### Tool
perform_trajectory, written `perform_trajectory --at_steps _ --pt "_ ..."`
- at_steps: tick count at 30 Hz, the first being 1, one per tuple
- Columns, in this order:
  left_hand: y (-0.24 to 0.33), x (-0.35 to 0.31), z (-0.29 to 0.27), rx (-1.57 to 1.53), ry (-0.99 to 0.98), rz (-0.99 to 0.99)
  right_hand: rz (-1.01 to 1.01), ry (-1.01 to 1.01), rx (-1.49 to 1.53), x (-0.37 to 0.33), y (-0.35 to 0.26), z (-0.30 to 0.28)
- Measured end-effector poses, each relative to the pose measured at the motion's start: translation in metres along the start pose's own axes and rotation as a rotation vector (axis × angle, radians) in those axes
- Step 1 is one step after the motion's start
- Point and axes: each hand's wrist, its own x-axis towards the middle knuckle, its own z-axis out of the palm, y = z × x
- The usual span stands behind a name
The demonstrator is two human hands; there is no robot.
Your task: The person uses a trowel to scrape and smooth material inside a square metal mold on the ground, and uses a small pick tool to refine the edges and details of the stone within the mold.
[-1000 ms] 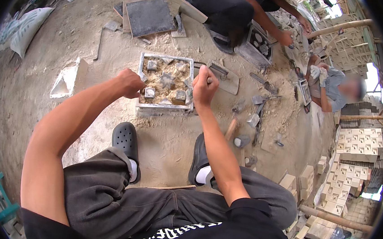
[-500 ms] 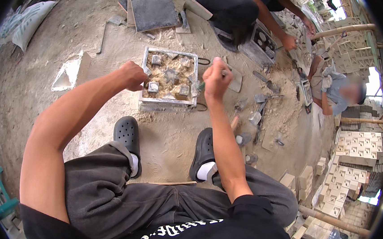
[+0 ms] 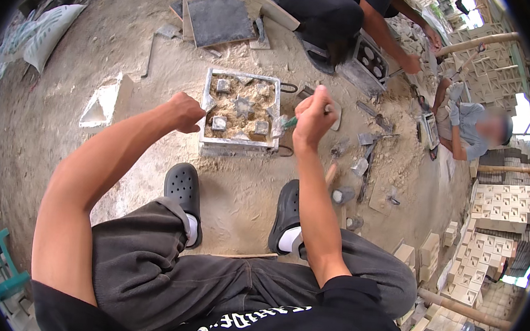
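Observation:
A square metal mould (image 3: 238,143) stands on the ground in front of my feet, with small block shapes, a central star (image 3: 243,106) and pale sandy material inside. My right hand (image 3: 314,119) is closed around a small brush (image 3: 289,123) with a green handle. Its pale, dusty bristles touch or hover just at the mould's right wall; I cannot tell which. At the left wall, my left hand (image 3: 185,113) is curled, its fingertips against or beside the rim. Anything inside those fingers is hidden. Two wire loop handles (image 3: 290,88) stick out on the mould's right.
Dark square slabs (image 3: 220,20) lie beyond the mould. A white block with a triangular recess (image 3: 100,106) stands at left. Trowels and tools (image 3: 371,143) litter the right. A co-worker crouches by another mould (image 3: 371,59); another person (image 3: 467,122) sits farther right, near stacked patterned blocks (image 3: 503,202).
My right hand has drawn slightly right and back from the mould, showing more of the brush's green handle. My left hand stays by the left rim. The whole view has shifted a little.

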Motion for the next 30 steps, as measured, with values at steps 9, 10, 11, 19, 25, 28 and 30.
perform_trajectory --at_steps 9,10,11,19,25,28,30 --pt "-0.008 0.006 0.008 0.019 -0.016 0.003 -0.088 -0.101 -0.153 -0.014 0.042 -0.006" --pt "-0.009 0.007 0.006 0.014 0.004 0.008 -0.122 -0.131 -0.15 -0.008 0.034 -0.005" --pt "-0.005 0.005 0.002 0.005 0.018 0.019 -0.108 -0.125 -0.113 -0.006 0.022 -0.006" --pt "0.0 0.012 -0.008 0.024 0.04 0.015 -0.122 0.148 -0.199 -0.012 0.029 -0.008" --pt "0.001 0.008 -0.006 0.005 0.025 0.008 0.016 0.076 -0.054 -0.012 0.024 -0.006" --pt "-0.006 0.006 -0.002 0.029 0.075 0.033 -0.125 0.082 0.008 -0.006 -0.01 -0.004" --pt "-0.007 0.009 -0.002 0.031 0.043 0.007 -0.123 0.084 -0.01 -0.006 -0.007 -0.004"
